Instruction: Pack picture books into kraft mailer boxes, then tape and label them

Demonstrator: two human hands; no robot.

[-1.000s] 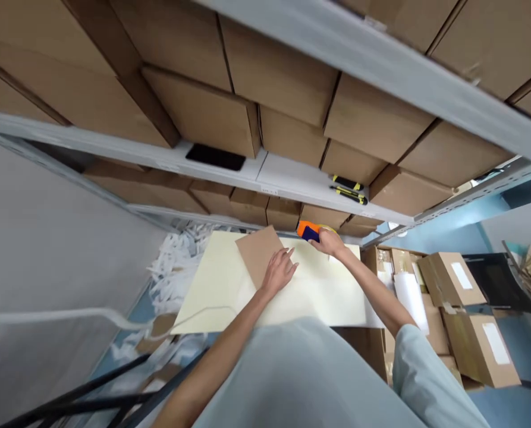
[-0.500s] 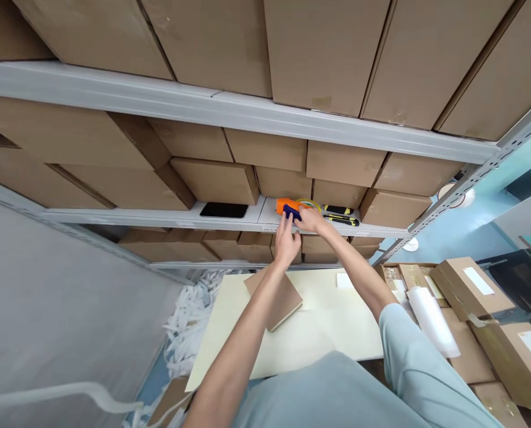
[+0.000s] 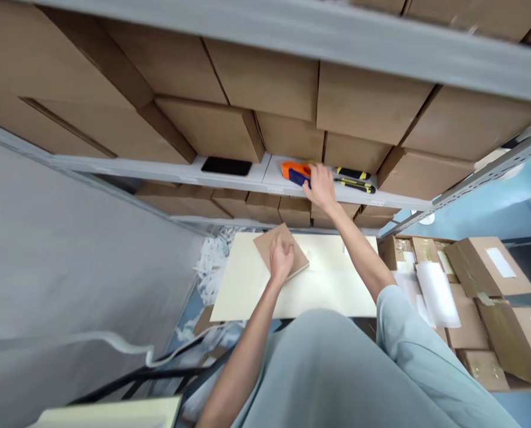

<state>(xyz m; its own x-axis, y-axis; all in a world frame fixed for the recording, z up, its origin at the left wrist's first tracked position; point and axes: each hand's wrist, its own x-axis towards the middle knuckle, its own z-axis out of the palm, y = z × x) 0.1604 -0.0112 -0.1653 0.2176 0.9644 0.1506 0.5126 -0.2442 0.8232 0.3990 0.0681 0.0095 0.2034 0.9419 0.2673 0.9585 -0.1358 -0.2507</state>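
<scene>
My right hand (image 3: 322, 189) is closed around the orange and blue tape dispenser (image 3: 295, 172) at the front of the shelf. Just right of it lie a black and yellow cutter (image 3: 354, 173) and a second black and yellow tool (image 3: 357, 186). Lower down, over the table, my left hand (image 3: 282, 258) is at a small brown cardboard box (image 3: 297, 255), its fingers bent and a little apart. Whether the fingertips touch the box I cannot tell. A flat black phone-like slab (image 3: 226, 166) lies on the shelf left of the dispenser.
Brown cartons (image 3: 287, 135) fill the shelves behind the grey shelf beam (image 3: 265, 35). The box lies on a cream tabletop (image 3: 336, 285). At right are stacked cartons (image 3: 499, 267) and a white roll (image 3: 437, 294). White scraps (image 3: 211, 270) lie at left, near a white cable (image 3: 113, 340).
My left hand has left the dispenser and come down to the small box on the table. My right hand stays on the dispenser. The view has tilted downward.
</scene>
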